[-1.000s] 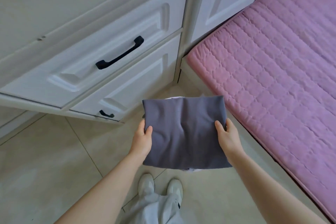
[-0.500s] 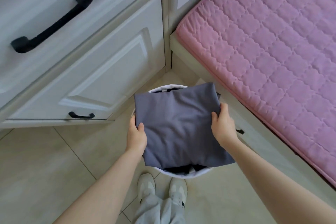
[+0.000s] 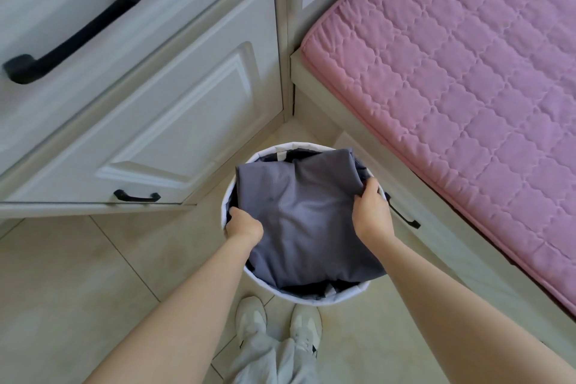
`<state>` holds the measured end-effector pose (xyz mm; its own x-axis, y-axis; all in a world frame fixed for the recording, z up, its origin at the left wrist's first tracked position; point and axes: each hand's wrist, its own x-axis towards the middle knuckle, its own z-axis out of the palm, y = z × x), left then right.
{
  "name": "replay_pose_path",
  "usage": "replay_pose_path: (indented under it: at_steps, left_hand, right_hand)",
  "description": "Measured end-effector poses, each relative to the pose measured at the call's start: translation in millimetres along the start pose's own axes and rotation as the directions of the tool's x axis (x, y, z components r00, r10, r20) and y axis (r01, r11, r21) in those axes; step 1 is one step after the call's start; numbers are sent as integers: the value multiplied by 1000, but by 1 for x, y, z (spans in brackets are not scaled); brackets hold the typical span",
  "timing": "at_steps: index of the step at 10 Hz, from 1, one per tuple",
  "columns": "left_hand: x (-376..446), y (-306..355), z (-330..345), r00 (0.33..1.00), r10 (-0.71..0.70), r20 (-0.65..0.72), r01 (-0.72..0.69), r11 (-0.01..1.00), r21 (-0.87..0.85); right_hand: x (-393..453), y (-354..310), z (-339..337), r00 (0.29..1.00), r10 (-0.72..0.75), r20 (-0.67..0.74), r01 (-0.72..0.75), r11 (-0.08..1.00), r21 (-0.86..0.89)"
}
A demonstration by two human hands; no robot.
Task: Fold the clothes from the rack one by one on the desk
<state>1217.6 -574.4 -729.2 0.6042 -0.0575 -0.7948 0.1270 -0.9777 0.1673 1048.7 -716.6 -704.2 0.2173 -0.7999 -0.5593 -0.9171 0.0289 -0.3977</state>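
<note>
A folded grey-blue garment (image 3: 299, 215) lies in the mouth of a round white laundry basket (image 3: 311, 301) on the floor. My left hand (image 3: 244, 224) grips the garment's left edge, its fingers tucked down inside the basket rim. At the right edge my right hand (image 3: 371, 209) holds the garment, fingers curled over its upper right corner. Darker clothes show under the garment at the basket's near and far edges.
White drawers with black handles (image 3: 74, 31) stand at the left, the lowest one (image 3: 137, 196) close to the basket. A bed with a pink quilted mattress (image 3: 467, 103) runs along the right, with a black handle (image 3: 402, 212) on its base. My shoes (image 3: 277, 324) stand on the tiled floor.
Both hands have lowered the folded garment from mid-air down into the basket. The camera has tilted down and come closer.
</note>
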Motion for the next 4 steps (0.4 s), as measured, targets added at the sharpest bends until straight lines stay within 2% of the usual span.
replay_pose_path:
  at_steps: [1,3,4]
  left_hand:
    - [-11,-2,-9,999,43,17,-43,999,-28]
    - [-57,-8,-36,985,175,11,-173,982,-73]
    - [-98,-11,-61,978,207,25,-203,974,-104]
  right_hand:
    - [-8,-2,-10,999,35,39,-38,996,77]
    - [-38,-7,-46,998,34,61,-35,999,12]
    - [-66,-14,-77,996,65,69,-72,992,103]
